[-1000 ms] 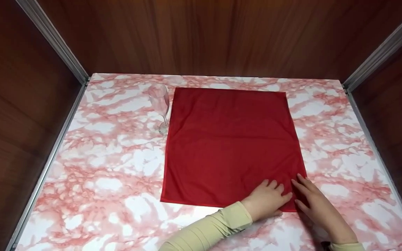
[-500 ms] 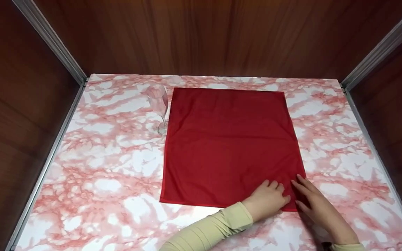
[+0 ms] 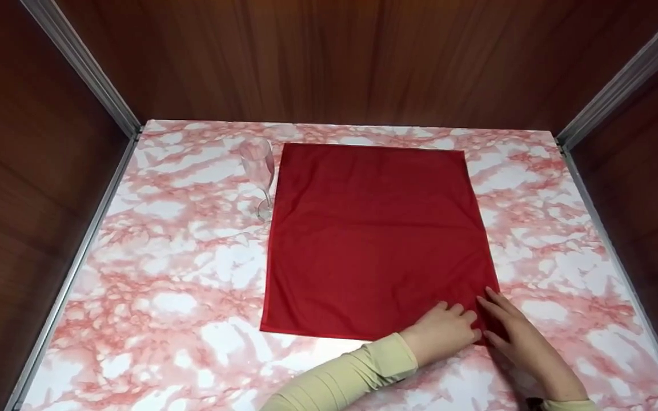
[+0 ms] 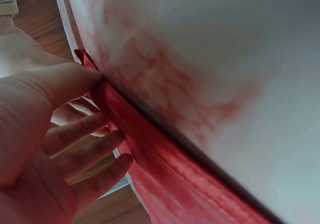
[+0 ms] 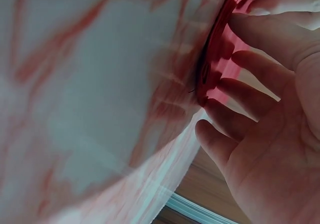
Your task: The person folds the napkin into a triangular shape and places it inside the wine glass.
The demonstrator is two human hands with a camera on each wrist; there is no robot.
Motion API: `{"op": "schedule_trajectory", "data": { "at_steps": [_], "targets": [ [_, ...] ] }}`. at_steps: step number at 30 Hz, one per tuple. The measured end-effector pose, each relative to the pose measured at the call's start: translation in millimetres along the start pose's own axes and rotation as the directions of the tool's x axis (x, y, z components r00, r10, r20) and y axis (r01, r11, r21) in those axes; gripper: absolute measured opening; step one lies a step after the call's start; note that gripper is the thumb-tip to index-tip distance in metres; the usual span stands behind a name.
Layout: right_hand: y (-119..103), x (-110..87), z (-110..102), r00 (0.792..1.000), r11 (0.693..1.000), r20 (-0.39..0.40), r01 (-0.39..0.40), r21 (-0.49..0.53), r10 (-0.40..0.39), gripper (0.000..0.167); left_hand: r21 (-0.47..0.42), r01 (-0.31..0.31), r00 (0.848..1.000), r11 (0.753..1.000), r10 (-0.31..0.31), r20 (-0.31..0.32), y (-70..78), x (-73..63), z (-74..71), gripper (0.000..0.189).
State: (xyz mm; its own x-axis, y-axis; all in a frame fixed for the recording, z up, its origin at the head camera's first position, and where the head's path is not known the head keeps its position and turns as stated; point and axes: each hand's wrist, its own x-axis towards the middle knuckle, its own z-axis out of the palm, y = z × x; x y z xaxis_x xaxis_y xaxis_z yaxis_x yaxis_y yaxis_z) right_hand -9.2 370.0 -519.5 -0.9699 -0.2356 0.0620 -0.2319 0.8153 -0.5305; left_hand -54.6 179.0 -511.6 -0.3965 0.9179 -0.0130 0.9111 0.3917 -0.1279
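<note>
A square red cloth (image 3: 369,245) lies spread over the marbled table, with light creases across it. At its near right corner my left hand (image 3: 443,334) pinches the near edge, thumb tucked under from the head camera's view. The left wrist view shows the thumb at the cloth's hem (image 4: 175,166) and the other fingers extended against the fabric. Beside it my right hand (image 3: 520,339) rests its fingertips on the right edge, fingers spread and fairly straight. In the right wrist view, fingertips touch the bunched cloth (image 5: 215,74). The corner itself is mostly hidden by the hands.
An upright clear champagne flute (image 3: 259,168) stands close beside the cloth's left edge. Dark wood panels (image 3: 352,63) with metal rails enclose the back and both sides of the pink and white marbled table (image 3: 163,285).
My left hand has shifted slightly right toward the corner, and its fingers bend more. My right hand stays nearly still. The cloth and flute have stayed in place.
</note>
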Motion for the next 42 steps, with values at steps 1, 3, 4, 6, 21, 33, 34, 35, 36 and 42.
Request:
{"op": "schedule_trajectory", "data": {
  "at_steps": [1,3,4,6,21,33,34,35,36,42],
  "targets": [
    [0.4,-0.5,0.3,1.0,1.0,-0.01,0.008,0.004,-0.008,0.06,0.003,-0.008,1.0,1.0,0.008,-0.006,0.3,0.1,0.0,0.026],
    [0.7,-1.2,0.5,0.999,1.0,-0.03,0.026,0.013,-0.025,0.059,0.007,-0.019,1.0,1.0,0.019,-0.018,0.6,0.2,0.5,0.024],
    [1.0,-1.6,0.6,0.999,0.999,-0.037,0.034,0.018,-0.033,0.059,0.006,-0.02,1.0,1.0,0.02,-0.023,0.5,0.2,0.7,0.024],
    [1.3,-2.2,0.2,0.998,0.998,-0.049,0.049,0.032,-0.048,0.059,-0.003,-0.018,1.0,1.0,0.018,-0.025,0.1,0.2,1.1,0.023],
    [3.3,-3.3,-1.1,0.999,0.987,-0.03,0.016,0.162,-0.012,0.074,-0.043,0.015,0.996,0.999,-0.019,-0.092,-6.8,-1.6,2.9,0.022],
    [1.8,1.7,2.2,0.997,0.998,-0.071,0.029,0.049,-0.025,0.072,-0.128,0.019,0.992,0.992,-0.034,-0.118,-14.4,-0.4,1.2,0.024],
    [1.6,1.7,2.4,0.997,0.999,-0.077,0.028,0.045,-0.024,0.071,-0.126,0.019,0.992,0.992,-0.034,-0.121,-14.4,-0.5,1.2,0.024],
    [1.2,1.6,2.4,0.996,0.999,-0.082,0.026,0.041,-0.023,0.07,-0.124,0.02,0.992,0.992,-0.035,-0.122,-14.4,-0.6,1.3,0.024],
    [0.9,1.6,2.4,0.996,0.999,-0.087,0.024,0.036,-0.021,0.069,-0.118,0.021,0.992,0.993,-0.035,-0.124,-14.2,-0.7,1.3,0.023],
    [-0.6,1.7,1.6,0.995,1.0,-0.096,-0.008,0.005,0.008,0.057,-0.064,0.024,0.988,0.998,-0.033,-0.153,-12.5,-2.2,-0.2,0.023]
  ]
}}
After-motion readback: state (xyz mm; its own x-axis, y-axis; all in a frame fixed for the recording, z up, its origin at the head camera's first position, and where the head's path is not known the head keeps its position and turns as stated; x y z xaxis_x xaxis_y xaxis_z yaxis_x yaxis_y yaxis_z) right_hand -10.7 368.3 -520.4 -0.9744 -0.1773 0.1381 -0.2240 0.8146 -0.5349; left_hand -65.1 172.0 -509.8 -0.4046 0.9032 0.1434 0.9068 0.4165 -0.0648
